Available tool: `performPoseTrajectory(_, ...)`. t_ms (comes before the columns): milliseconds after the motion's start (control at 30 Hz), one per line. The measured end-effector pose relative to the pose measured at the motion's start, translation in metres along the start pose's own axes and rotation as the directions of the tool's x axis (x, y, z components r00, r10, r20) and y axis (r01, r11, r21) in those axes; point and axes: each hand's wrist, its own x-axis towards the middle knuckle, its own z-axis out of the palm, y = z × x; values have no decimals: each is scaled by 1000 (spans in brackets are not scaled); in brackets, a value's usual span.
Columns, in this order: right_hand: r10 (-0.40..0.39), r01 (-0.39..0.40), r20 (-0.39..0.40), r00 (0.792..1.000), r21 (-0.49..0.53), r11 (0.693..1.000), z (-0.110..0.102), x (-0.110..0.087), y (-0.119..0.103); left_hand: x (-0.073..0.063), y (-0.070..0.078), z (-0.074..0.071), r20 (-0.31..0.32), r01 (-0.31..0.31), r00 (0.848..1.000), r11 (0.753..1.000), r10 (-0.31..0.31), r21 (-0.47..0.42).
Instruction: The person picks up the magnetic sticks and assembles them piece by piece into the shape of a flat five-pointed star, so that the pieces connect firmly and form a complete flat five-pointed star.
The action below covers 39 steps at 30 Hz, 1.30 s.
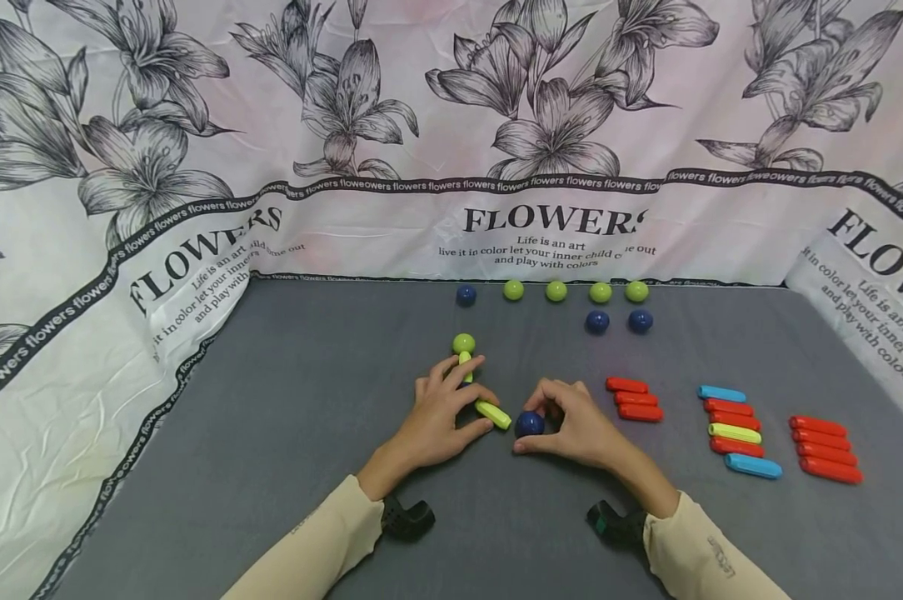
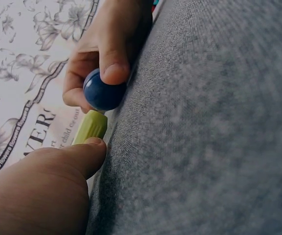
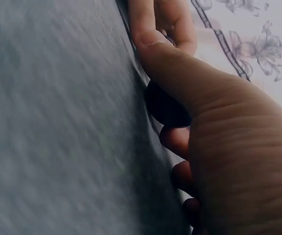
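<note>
My left hand [image 1: 442,418] pinches a short yellow-green stick [image 1: 492,414] between thumb and finger, low over the grey cloth. In the left wrist view the end of this ridged stick [image 2: 93,125] points at a dark blue ball [image 2: 101,93]. That ball [image 1: 530,424] is held between the thumb and fingers of my right hand [image 1: 577,423], right at the stick's end. Beyond my left fingers a second yellow-green stick [image 1: 465,367] runs up to a green ball [image 1: 463,343]. Another dark blue ball is mostly hidden behind my left fingers.
Several green balls [image 1: 556,291] and dark blue balls [image 1: 597,322] lie along the back of the grey cloth [image 1: 309,375]. To the right are red sticks [image 1: 636,398], a mixed column with blue sticks [image 1: 753,465], and more red sticks [image 1: 826,451]. A flowered cloth [image 1: 391,225] rises behind.
</note>
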Motion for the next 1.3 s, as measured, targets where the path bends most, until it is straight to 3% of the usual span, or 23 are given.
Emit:
performPoseTrajectory(700,-92,91,-26,995,-36,995,11,-4,-8,0,1,0,-9,-3,1000,1000,2,-10)
performPoseTrajectory(900,-83,80,-70,994,-46,996,12,-6,-4,-1,-1,1,-47,16,999,1000,-16,-9)
performPoseTrajectory(1000,-71,70,-110,991,-11,997,13,-6,-3,-1,-2,1,-91,64,994,998,-64,-3)
performPoseTrajectory(1133,-53,54,-213,976,-2,999,13,-4,-2,0,-3,2,-175,155,972,988,-157,-23)
performPoseTrajectory(1233,-10,1,-321,947,-31,1000,12,-2,-2,0,-3,1,-203,185,961,982,-188,-34)
performPoseTrajectory(1300,27,-53,-382,924,-58,997,11,-1,-1,-1,-3,0,-201,184,962,983,-184,-20)
